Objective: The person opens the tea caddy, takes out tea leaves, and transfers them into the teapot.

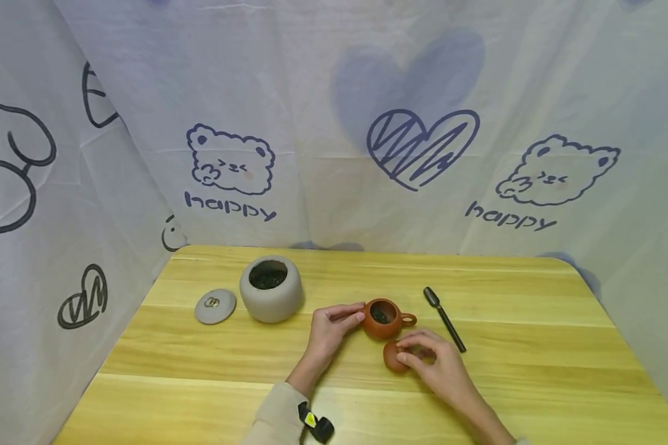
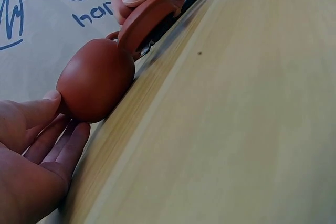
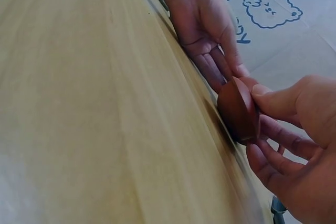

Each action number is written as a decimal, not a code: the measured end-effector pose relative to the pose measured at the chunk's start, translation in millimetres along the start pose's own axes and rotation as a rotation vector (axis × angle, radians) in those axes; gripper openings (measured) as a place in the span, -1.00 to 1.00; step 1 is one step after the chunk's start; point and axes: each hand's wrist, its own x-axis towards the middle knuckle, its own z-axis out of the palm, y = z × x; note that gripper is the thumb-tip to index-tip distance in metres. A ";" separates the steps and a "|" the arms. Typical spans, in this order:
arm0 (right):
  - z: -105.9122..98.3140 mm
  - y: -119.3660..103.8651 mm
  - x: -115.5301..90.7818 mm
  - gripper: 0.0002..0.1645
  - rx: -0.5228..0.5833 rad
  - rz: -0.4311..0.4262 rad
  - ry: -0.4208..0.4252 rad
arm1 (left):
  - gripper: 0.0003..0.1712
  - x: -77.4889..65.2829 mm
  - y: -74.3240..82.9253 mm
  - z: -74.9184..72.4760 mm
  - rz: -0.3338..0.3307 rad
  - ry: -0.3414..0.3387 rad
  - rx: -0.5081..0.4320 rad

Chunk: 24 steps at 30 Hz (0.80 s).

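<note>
A small reddish-brown clay teapot (image 1: pixel 383 329) stands uncovered on the table, dark leaves visible inside and its loop handle to the right. My left hand (image 1: pixel 332 334) holds the teapot's left side between thumb and fingers; the spout is hidden there. Just in front of the pot, my right hand (image 1: pixel 436 364) grips the teapot's lid (image 1: pixel 392 358) by its top, between thumb and fingers. The lid is tilted on edge, its underside turned away from the right palm. In the left wrist view the lid (image 2: pixel 144 22) appears close beside the pot (image 2: pixel 97 80).
A pale grey jar (image 1: pixel 273 300) with dark leaves inside stands at the back left. Its round lid (image 1: pixel 215 307), with a ring on top, lies beside it. A dark tea scoop (image 1: pixel 445 321) lies right of the teapot. A printed cloth (image 1: pixel 323 123) hangs behind the table (image 1: pixel 200 377).
</note>
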 end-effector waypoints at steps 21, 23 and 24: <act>-4.7 -8.9 9.7 -0.79 0.023 -0.006 0.053 | -0.73 -1.4 -0.2 -1.2 0.005 0.008 -0.003; -4.4 -10.0 11.3 -0.78 0.019 -0.012 0.057 | -0.74 -1.2 -1.2 -1.5 0.008 0.007 -0.003; -4.3 -10.3 12.2 -0.77 0.015 -0.016 0.057 | -0.74 -1.1 -1.8 -1.7 0.010 0.007 -0.004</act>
